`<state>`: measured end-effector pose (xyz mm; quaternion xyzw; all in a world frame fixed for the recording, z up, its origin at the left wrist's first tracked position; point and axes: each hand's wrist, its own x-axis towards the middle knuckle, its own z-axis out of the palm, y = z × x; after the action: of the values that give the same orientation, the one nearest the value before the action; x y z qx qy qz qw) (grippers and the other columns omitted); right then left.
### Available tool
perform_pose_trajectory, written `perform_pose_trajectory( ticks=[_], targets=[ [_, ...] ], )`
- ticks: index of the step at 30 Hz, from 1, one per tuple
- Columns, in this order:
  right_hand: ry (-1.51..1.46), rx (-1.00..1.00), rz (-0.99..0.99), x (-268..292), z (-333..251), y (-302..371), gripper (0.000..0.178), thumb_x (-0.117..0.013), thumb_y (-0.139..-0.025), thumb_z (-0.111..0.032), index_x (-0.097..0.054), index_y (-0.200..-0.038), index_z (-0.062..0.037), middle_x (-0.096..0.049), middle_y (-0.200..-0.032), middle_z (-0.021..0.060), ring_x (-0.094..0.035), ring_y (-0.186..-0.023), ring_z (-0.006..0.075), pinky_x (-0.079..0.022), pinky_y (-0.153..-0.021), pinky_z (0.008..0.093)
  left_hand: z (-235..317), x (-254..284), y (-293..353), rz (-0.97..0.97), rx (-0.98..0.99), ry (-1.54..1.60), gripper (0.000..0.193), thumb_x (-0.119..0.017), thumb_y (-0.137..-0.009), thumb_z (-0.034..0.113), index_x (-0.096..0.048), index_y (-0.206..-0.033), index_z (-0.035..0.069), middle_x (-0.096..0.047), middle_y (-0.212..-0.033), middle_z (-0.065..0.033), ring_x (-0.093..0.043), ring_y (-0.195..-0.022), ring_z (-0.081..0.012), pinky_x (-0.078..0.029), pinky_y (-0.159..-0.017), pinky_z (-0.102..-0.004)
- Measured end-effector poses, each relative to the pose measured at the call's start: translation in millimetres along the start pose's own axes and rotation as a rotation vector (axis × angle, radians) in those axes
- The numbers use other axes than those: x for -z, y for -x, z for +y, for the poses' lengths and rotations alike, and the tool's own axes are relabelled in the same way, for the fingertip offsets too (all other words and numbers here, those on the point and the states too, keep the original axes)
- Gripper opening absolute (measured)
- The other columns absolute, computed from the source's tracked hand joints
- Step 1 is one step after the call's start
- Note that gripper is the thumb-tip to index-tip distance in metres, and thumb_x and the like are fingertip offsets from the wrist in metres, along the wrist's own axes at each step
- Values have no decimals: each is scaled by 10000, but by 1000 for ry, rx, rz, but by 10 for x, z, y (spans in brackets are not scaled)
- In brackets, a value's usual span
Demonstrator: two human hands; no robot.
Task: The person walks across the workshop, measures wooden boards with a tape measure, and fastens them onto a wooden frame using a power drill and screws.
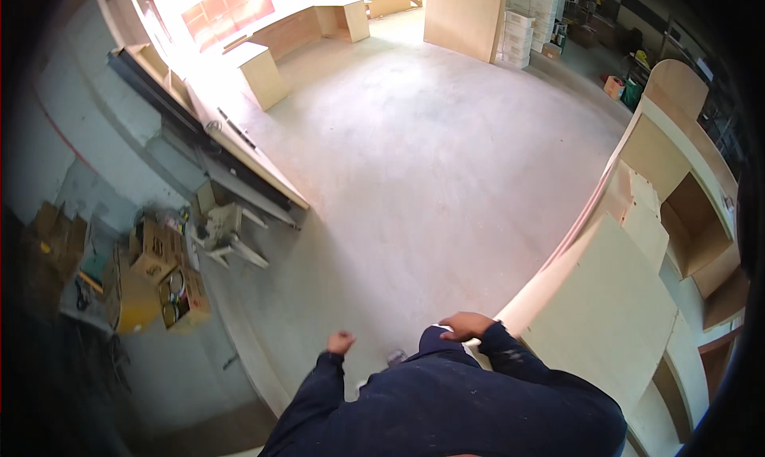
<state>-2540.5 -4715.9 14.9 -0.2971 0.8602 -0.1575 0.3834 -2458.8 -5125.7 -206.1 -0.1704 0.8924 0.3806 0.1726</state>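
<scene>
My left hand (341, 343) hangs over the floor, its fingers curled closed with nothing visible in them. My right hand (468, 326) is in front of my body near my raised thigh, its fingers loosely bent and a little apart; I see nothing in it. Close to the right hand's side stands a long pale wooden counter (602, 313) with a flat panel top. Dark blue sleeves cover both my arms, and part of one shoe (396, 357) shows on the floor below.
Grey concrete floor (414, 162) stretches ahead. To the left are cardboard boxes (185, 298), a dirty plastic chair (227, 234) and panels (263, 170) leaning by the wall. Wooden desks (263, 74), an upright board (464, 19) and stacked white boxes (518, 39) stand farther off. Open shelves (697, 218) line the right.
</scene>
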Motion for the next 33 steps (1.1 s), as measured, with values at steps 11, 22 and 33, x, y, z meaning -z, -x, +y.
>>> perform_pose_trajectory(
  ticks=[11,22,33],
  targets=[
    [-260,-566,261,1404,2406,-2113,531,-558,-806,-466,-637,-1112,-39,-611,-1142,201,-577,-1068,347,-445,-926,425,2087,1827,-4097,139,-302,246,100,-627,-808,105,-660,-773,18,-609,-624,-32,-544,-583,-93,-460,-548,-267],
    [-616,69,761,5757,2071,-5580,382,-559,-872,-330,-592,-1153,-72,-669,-979,159,-638,-896,314,-504,-787,372,-89,2376,-4779,-594,197,-618,419,-442,-889,470,-701,-900,141,-671,-958,-136,-637,-940,-292,-501,-824,-398],
    [3,-173,-294,3764,4909,-6919,505,-602,-800,-346,-532,-1262,-156,-638,-1092,162,-601,-1009,342,-479,-852,444,3403,3503,-10866,-106,-97,307,198,-651,-819,223,-668,-823,26,-637,-658,-20,-581,-601,-107,-478,-573,-272]
  ],
)
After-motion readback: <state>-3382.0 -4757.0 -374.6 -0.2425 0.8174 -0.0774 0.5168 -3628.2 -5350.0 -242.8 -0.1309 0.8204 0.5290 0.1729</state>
